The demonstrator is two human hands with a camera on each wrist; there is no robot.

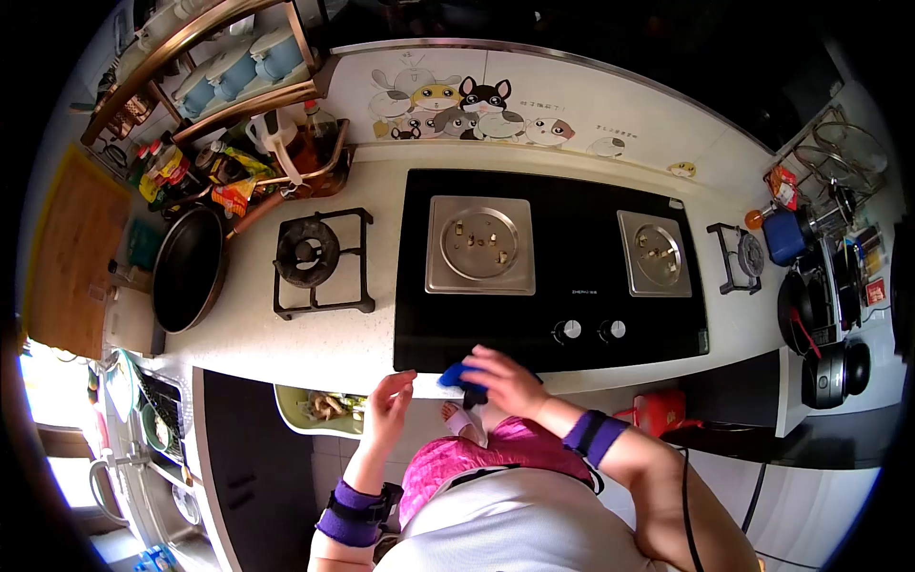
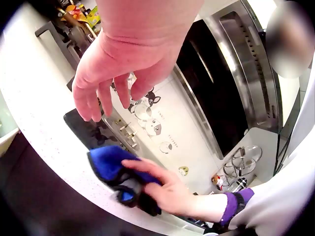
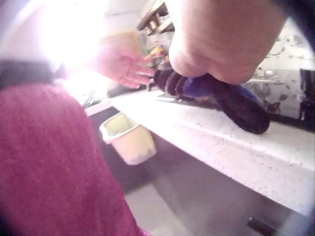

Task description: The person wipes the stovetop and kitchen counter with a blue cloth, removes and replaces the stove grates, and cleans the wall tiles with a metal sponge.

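My right hand (image 1: 512,383) grips a bunched blue and black cloth (image 2: 109,161) over the front edge of the counter, before the black gas hob (image 1: 572,229). In the right wrist view, the cloth (image 3: 241,107) hangs below the hand in dark and blue folds. My left hand (image 1: 384,412) is held up to the left of it, holding nothing, its fingers loosely bent. Small crumbs or scraps lie on the left metal burner plate (image 1: 438,272) and the right burner plate (image 1: 634,229).
One pan support with a burner (image 1: 307,251) sits left of the hob, another pan support (image 1: 739,255) right of it. A frying pan (image 1: 189,272) leans at the left. Below the counter edge hangs a pale green bin (image 1: 294,412) with scraps inside. Pots (image 1: 827,377) stand at the right.
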